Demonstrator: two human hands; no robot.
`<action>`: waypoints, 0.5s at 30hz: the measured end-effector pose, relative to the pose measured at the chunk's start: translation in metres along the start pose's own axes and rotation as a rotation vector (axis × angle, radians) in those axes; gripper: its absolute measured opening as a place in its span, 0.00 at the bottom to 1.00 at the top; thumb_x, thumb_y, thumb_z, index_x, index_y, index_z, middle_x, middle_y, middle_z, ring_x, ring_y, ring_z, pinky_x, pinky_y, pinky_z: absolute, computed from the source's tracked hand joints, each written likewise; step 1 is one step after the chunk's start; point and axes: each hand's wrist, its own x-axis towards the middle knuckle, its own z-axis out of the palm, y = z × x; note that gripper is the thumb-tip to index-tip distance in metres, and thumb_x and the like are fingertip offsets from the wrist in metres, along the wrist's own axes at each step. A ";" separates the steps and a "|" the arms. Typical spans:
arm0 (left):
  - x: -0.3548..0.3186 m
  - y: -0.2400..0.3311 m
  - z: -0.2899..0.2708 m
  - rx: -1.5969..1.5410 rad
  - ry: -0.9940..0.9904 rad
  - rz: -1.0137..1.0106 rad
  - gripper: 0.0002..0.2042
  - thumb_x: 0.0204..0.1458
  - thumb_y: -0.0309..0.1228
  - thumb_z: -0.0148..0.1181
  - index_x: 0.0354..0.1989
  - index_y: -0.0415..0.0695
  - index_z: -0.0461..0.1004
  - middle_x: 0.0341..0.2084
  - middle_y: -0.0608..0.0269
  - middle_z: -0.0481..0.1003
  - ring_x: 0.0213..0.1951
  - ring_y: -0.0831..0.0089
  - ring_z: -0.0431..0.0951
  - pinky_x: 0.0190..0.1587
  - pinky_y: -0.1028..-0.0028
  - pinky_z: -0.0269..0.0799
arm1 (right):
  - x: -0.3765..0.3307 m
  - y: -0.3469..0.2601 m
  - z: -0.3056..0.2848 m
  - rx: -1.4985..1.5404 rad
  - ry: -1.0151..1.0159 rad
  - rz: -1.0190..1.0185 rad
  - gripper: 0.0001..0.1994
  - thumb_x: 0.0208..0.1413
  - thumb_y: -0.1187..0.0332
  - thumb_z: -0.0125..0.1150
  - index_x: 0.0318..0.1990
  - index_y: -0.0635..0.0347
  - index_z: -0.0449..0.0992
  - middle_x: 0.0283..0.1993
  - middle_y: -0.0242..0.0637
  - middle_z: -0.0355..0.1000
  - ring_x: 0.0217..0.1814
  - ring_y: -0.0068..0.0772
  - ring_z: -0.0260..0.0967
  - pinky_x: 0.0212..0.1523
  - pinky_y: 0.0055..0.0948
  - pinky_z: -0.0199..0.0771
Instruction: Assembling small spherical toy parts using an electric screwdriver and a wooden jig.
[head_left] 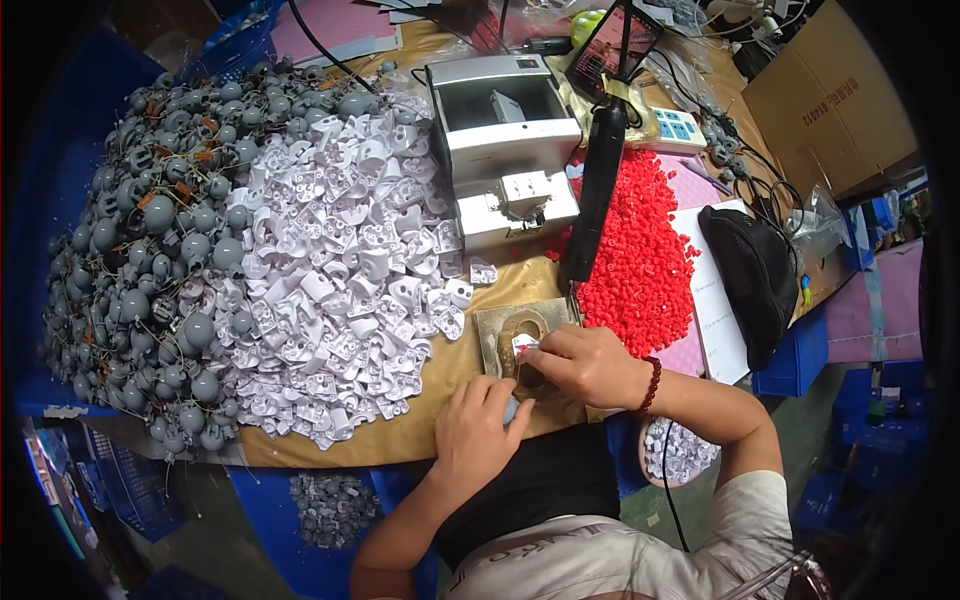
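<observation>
A square tan block with an oval hollow lies at the table's front edge. In the hollow sits a small white plastic part with a speck of red on it. My right hand is closed in a pinch right at that speck, which looks like a small red plastic piece. My left hand rests at the block's near left side. Its fingers curl round a smooth grey rounded part, mostly hidden by the hand. A thin pale wire seems to rise from between the hands.
Left lies a large heap of white plastic parts, beside a pile of grey round parts with wires. A red heap lies to the right, near a black pouch. A silver machine and black upright arm stand behind the block.
</observation>
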 end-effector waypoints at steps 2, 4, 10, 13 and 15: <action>0.003 -0.003 0.003 0.057 0.033 0.052 0.13 0.49 0.32 0.71 0.41 0.41 0.79 0.36 0.58 0.75 0.39 0.56 0.77 0.39 0.60 0.74 | 0.001 0.001 0.004 -0.025 0.010 -0.020 0.16 0.50 0.68 0.61 0.47 0.61 0.77 0.35 0.36 0.69 0.37 0.37 0.72 0.29 0.34 0.76; 0.004 -0.003 0.006 0.081 0.043 0.046 0.13 0.48 0.32 0.71 0.41 0.42 0.79 0.36 0.60 0.74 0.41 0.58 0.75 0.39 0.61 0.73 | 0.002 0.003 0.005 -0.043 -0.009 -0.026 0.15 0.50 0.68 0.60 0.46 0.61 0.78 0.35 0.36 0.69 0.37 0.37 0.72 0.30 0.33 0.76; 0.006 -0.003 0.006 0.071 0.030 0.057 0.13 0.48 0.31 0.71 0.40 0.42 0.79 0.36 0.59 0.74 0.40 0.57 0.75 0.40 0.60 0.73 | 0.002 0.000 -0.002 -0.159 -0.120 -0.085 0.14 0.49 0.68 0.60 0.43 0.63 0.78 0.35 0.36 0.68 0.39 0.35 0.72 0.31 0.32 0.76; 0.007 -0.005 0.003 0.085 0.011 0.038 0.14 0.48 0.28 0.68 0.45 0.42 0.79 0.40 0.57 0.74 0.44 0.55 0.75 0.45 0.59 0.73 | 0.002 -0.003 -0.004 -0.231 -0.146 -0.114 0.14 0.49 0.68 0.60 0.43 0.64 0.77 0.37 0.37 0.69 0.39 0.34 0.72 0.33 0.30 0.77; 0.012 -0.002 0.002 0.206 0.068 0.094 0.18 0.48 0.27 0.67 0.50 0.41 0.78 0.46 0.55 0.74 0.49 0.54 0.74 0.50 0.58 0.71 | 0.001 -0.004 -0.005 -0.231 -0.150 -0.104 0.14 0.49 0.69 0.60 0.44 0.64 0.77 0.39 0.38 0.69 0.39 0.35 0.72 0.34 0.30 0.77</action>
